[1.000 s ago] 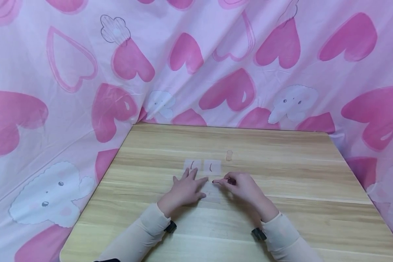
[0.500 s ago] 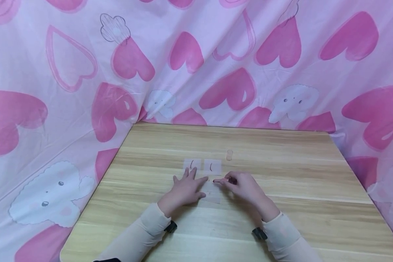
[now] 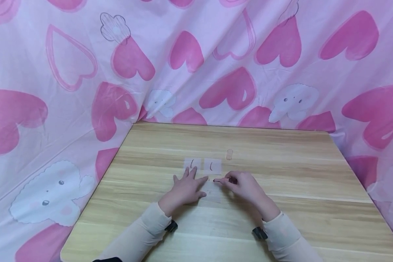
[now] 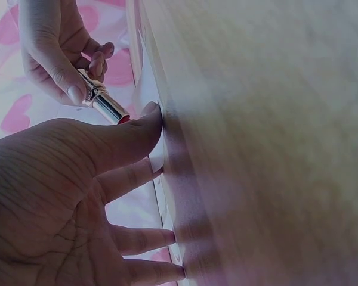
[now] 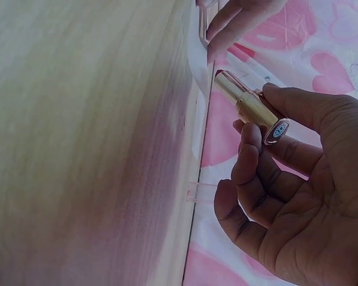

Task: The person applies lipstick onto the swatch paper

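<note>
While L hand (image 3: 183, 190) rests splayed on paper (image 3: 197, 162), R hand (image 3: 247, 188) pinches lipstick (image 5: 255, 111), long axis approx. crosswise, tip twd L hand.

On the wooden worktop (image 3: 301, 174) I see a left pale paper square (image 3: 191, 163), partly under the left hand (image 3: 185, 188), and a right pale paper square (image 3: 213, 166) just beside it. Clear oblong piece (image 3: 229, 154) behind-right of the latter. Gold cylindrical metal lipstick (image 5: 250, 110) in the right hand (image 3: 247, 186), before the same square. Pink heart-printed cloth (image 3: 227, 40) behind worktop.

Rm type unclear, home-like: pink heart-print cloth (image 3: 190, 85) hung behind & beside wood-grain tbl (image 3: 301, 171).
</note>
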Tool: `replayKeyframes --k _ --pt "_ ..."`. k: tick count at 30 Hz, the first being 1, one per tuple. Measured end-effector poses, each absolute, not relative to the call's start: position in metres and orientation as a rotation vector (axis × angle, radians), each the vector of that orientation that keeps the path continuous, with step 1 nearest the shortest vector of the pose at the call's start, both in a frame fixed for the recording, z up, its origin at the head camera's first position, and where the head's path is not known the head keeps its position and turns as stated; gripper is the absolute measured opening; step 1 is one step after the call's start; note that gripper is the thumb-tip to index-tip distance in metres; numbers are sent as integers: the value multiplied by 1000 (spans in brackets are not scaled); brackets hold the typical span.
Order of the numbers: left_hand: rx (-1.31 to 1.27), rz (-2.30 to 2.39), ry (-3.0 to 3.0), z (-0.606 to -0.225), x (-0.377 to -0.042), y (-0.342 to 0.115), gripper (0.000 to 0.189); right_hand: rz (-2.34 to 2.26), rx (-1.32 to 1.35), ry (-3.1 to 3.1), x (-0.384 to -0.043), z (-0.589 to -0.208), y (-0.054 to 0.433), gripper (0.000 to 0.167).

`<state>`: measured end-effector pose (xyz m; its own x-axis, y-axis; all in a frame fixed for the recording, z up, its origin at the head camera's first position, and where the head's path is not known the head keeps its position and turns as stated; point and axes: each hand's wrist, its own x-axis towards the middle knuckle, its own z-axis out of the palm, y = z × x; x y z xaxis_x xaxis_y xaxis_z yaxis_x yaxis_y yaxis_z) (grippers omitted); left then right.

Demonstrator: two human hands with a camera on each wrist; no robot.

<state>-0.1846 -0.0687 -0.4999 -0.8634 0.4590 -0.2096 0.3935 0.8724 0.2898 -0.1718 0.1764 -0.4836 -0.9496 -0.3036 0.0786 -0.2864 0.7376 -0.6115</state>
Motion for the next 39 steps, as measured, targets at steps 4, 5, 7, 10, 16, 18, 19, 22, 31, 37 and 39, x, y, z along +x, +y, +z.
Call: replayKeyframes --k 4,5,7,10,16,18,19,22,31,37,39 --pt "644 335 2779 -500 -185 -68 60 -994 -491 2915 -172 -483 176 14" --pt "645 333 2780 -500 -186 -68 60 -991 -492 2916 -172 -483 176 14" --pt "645 331 2779 -500 -185 -68 60 -991 -491 2915 -172 -482 175 15" --pt "645 330 2778 -499 -185 -68 60 -992 -497 2919 -172 -483 175 15" --pt "642 333 2778 -499 -185 -69 60 -973 -516 2937 -172 -483 174 14" --pt "641 335 2777 -499 -185 -68 60 -961 -521 2941 -172 -483 174 15" --pt "640 334 2777 -498 -185 -68 60 -957 -523 2942 -172 -483 173 15" --pt "637 336 2777 -498 -185 -68 60 -946 -514 2943 -172 -484 171 16" --pt "643 331 2776 -499 -184 -69 60 -877 -515 2951 -174 -490 168 14" --pt "645 332 2780 -499 -184 -69 60 -844 -510 2956 -175 -492 168 16" --pt "647 334 2782 -499 -184 -69 60 -844 -509 2955 -175 -491 167 16"
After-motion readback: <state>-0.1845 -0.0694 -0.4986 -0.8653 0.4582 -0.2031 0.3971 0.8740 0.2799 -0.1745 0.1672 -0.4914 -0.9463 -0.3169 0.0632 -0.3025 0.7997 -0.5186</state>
